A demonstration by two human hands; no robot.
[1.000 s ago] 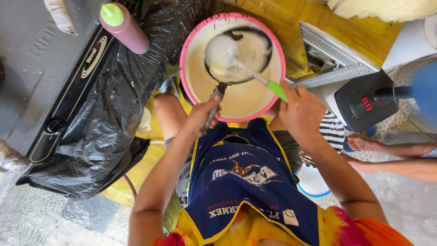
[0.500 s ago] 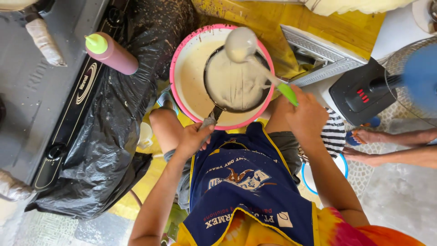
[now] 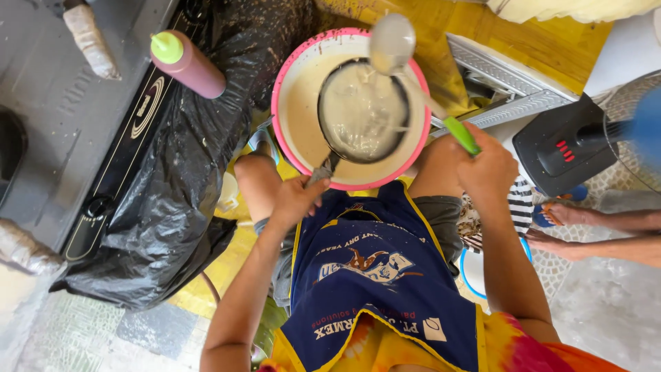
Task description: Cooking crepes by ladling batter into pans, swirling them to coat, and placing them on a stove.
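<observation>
A black plastic sheet [image 3: 172, 200], spattered with pale drips, is covering the floor beside a flat dark stovetop [image 3: 76, 117], seemingly to catch splashes. Against its edge a round pink-rimmed plastic basin [image 3: 289, 96] of pale cream batter is sitting between the seated person's knees, close enough to work over. Inside the basin a small black frying pan [image 3: 363, 110] is lying coated in batter — the left hand [image 3: 297, 201] is closing around its handle at the near rim, keeping it level above the basin so any overflow is falling back in. The right hand [image 3: 487, 165] is gripping the green handle of a long metal ladle [image 3: 391, 41], whose bowl is hovering over the basin's far rim. A maroon squeeze bottle with a green cap [image 3: 187, 63] is lying on the stovetop, well apart from both hands.
</observation>
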